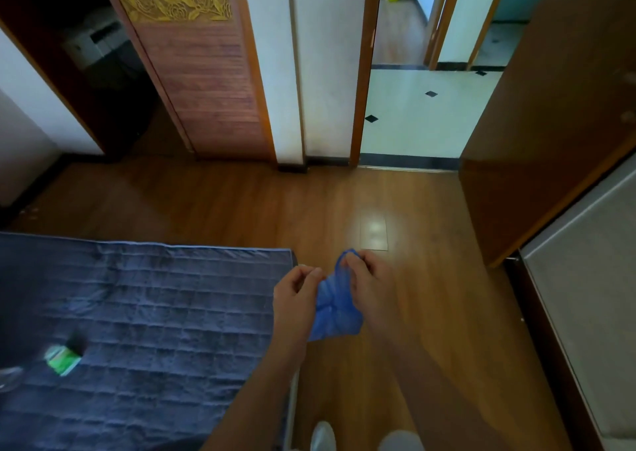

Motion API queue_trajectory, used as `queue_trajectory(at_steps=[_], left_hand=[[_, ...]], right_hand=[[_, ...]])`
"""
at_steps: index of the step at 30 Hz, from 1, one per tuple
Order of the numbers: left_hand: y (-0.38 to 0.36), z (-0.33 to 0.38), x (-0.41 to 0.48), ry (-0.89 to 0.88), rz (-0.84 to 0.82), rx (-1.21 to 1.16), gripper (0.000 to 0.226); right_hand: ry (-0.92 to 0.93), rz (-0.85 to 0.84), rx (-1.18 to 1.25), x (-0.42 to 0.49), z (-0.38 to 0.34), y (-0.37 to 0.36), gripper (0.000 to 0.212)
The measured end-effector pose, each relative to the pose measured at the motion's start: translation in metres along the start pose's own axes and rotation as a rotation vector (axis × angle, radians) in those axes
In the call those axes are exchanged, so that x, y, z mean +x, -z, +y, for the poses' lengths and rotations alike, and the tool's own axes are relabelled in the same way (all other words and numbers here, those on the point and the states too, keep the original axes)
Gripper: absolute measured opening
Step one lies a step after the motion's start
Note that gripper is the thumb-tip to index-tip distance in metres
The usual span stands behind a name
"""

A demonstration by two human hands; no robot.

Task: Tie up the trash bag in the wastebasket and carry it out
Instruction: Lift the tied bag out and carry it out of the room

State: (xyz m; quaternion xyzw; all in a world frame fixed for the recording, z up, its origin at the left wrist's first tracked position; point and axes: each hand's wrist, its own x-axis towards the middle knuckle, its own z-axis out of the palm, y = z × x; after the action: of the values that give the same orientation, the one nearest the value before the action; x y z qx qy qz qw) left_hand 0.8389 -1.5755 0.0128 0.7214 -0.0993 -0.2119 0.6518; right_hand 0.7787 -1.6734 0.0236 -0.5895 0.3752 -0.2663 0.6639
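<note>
A thin blue plastic trash bag (335, 308) hangs crumpled between my two hands above the wooden floor. My left hand (296, 295) pinches one edge of the bag at its left side. My right hand (370, 282) grips the bag's top edge, where a small loop of blue plastic sticks up past the fingers. Both forearms reach in from the bottom of the view. No wastebasket is in view.
A bed with a dark blue quilted cover (137, 330) fills the lower left, a green packet (62, 359) lying on it. An open doorway (420, 117) to a white tiled hall is ahead. A brown door (543, 123) stands open on the right. A wardrobe (192, 65) is at the back left.
</note>
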Motion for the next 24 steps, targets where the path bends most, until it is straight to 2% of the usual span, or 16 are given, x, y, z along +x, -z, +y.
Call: queue_trajectory(at_steps=[14, 21, 24], left_hand=[[-0.069, 0.034, 0.188, 0.025, -0.035, -0.007, 0.023], [-0.13, 0.053, 0.29, 0.08, 0.132, 0.045, 0.02], [-0.159, 0.064, 0.34, 0.106, 0.188, 0.012, 0.018]], right_hand=[[-0.049, -0.017, 0.007, 0.199, -0.023, -0.019, 0.031], [-0.091, -0.132, -0.043, 0.322, -0.049, -0.027, 0.032], [-0.043, -0.146, -0.09, 0.384, -0.061, -0.025, 0.028]])
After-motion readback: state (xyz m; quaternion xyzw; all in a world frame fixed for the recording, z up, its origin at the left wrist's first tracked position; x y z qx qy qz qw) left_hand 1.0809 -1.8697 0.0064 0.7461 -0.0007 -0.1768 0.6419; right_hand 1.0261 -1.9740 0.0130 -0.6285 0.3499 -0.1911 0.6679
